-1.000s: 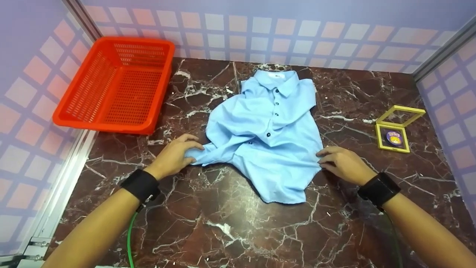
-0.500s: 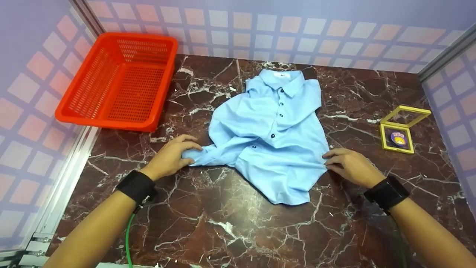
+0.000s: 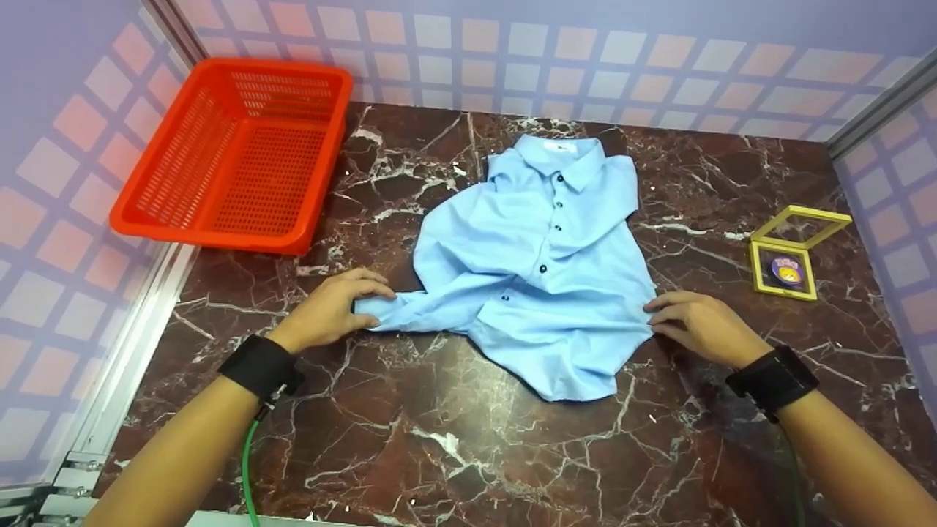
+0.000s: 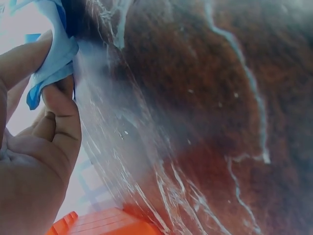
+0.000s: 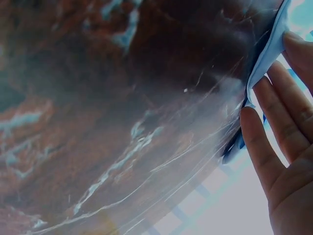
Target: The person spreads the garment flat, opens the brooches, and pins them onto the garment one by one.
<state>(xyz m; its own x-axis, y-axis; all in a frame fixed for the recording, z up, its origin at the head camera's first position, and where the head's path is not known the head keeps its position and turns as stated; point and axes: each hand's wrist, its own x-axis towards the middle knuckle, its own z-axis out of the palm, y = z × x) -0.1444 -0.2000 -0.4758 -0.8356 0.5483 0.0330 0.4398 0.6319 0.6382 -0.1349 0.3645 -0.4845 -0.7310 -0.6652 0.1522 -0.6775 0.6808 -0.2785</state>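
- Far left: a red basket (image 3: 219, 238) with slotted walls rests at the back corner of the marbled table (image 3: 439, 483), apart from my hands.
- Left: my left hand (image 3: 331, 310), with a black band (image 3: 260, 367) at the wrist and a green cable (image 3: 249, 468) trailing from it, pinches a narrow end of light blue cloth between thumb and fingers; the left wrist view shows the fold caught between the digits.
- Centre: the light blue shirt (image 3: 531, 245) lies front up on the table between my hands, collar away from me, dark buttons down the front, its lower part creased and askew.
- Right: my right hand (image 3: 703, 323), with a black band (image 3: 774, 382) at its wrist, pinches the shirt's side edge at my fingertips; the right wrist view shows the edge running between thumb and fingers.
- Far right: a yellow-framed case (image 3: 787, 293), lid tilted up, lies beyond my right hand, apart from it, a round purple-and-yellow badge (image 3: 787, 271) inside.
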